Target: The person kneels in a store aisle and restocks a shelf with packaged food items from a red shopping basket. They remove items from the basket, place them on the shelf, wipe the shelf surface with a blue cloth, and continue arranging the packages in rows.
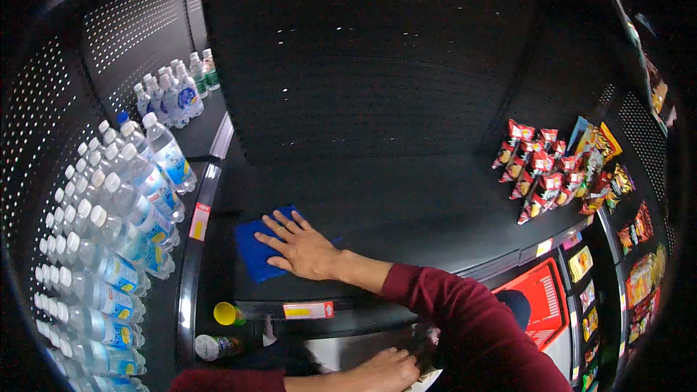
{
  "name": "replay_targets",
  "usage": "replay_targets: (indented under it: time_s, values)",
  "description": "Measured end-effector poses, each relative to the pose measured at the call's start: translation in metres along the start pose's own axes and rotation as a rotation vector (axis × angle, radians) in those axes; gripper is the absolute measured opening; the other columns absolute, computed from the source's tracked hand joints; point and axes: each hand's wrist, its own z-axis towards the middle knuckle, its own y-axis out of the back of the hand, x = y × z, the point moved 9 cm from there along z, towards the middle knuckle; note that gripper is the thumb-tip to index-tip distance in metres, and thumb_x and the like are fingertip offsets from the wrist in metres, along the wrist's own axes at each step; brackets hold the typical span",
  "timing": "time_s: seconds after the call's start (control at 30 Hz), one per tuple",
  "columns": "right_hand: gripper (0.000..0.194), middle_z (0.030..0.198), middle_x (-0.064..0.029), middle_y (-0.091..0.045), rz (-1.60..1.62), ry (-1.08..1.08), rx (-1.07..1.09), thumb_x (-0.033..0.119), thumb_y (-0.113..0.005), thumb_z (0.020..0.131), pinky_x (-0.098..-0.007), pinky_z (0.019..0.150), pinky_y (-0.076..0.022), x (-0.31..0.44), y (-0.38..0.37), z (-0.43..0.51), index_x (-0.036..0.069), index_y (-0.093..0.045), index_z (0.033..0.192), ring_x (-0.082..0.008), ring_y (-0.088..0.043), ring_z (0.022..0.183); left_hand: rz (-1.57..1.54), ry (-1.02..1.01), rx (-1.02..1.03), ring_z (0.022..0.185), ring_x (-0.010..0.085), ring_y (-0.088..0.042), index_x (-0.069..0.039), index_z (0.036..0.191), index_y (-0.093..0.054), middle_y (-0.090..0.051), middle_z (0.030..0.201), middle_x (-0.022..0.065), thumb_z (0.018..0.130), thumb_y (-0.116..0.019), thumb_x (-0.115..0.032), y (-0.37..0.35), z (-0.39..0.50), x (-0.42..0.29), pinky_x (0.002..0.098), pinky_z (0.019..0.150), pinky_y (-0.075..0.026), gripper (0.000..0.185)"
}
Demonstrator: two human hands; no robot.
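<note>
My right hand [307,247] lies palm down on a blue cloth [250,253], its fingers spread flat. The cloth rests on a black shelf [381,201], near the left end of that shelf. Lower down, my left hand [384,371] is in front of the shelf edge, its fingers curled. A pale edge and a dark, blurred item show beside its fingertips; whether the hand grips them is hidden. Close below the cloth, a label strip with a price tag [308,310] runs along the shelf's front edge.
Rows of clear drink bottles [117,228] stand on the left shelf, smaller bottles [174,92] behind. Red snack bags [542,174] sit at the shelf's right end. A red shopping basket [536,299] is at lower right. A yellow-lidded container [226,313] and another container [209,347] are below.
</note>
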Motion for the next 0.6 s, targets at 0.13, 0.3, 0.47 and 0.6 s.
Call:
replay_targets:
  time_s: [0.13,0.3,0.47,0.6]
  values:
    - [0.061,0.162,-0.0199,-0.025,-0.140,-0.135,-0.028,0.051,-0.039,0.104,-0.0563,0.122,-0.0157,-0.056,0.031,-0.070,0.017,-0.035,0.155,-0.0395,-0.021,0.151,0.088,0.092,0.137,0.090,0.0337,-0.064,-0.003,0.096,-0.061,-0.064,0.093,0.0145,0.090,-0.061,-0.016,-0.002,0.007,0.009,0.0449,0.078,-0.052,0.015]
    - [0.058,0.155,-0.0200,-0.038,-0.328,-0.537,-0.065,0.047,-0.051,0.100,-0.0543,0.116,-0.0289,-0.174,0.109,-0.214,0.016,-0.044,0.149,-0.0415,-0.035,0.143,0.080,0.084,0.103,0.089,0.0345,-0.067,-0.003,0.099,-0.058,-0.065,0.090,0.0148,0.094,-0.062,-0.020,-0.002,0.013,0.010,0.0453,0.078,-0.055,0.018]
    - [0.066,0.161,-0.0222,-0.027,-0.375,-1.038,0.003,0.050,-0.041,0.104,-0.0524,0.120,-0.0235,-0.260,0.139,-0.336,0.012,-0.031,0.156,-0.0415,-0.028,0.148,0.078,0.104,0.183,0.089,0.0348,-0.067,-0.003,0.097,-0.059,-0.065,0.088,0.0151,0.095,-0.062,-0.021,-0.006,0.017,0.003,0.0452,0.078,-0.055,0.018]
    - [0.066,0.161,-0.0227,-0.027,-0.448,-1.125,-0.033,0.051,-0.038,0.104,-0.0546,0.118,-0.0263,-0.288,0.134,-0.339,0.011,-0.032,0.155,-0.0417,-0.028,0.148,0.101,0.099,0.219,0.089,0.0355,-0.066,-0.003,0.098,-0.059,-0.065,0.091,0.0159,0.095,-0.062,-0.023,-0.007,0.014,0.001,0.0457,0.078,-0.055,0.020]
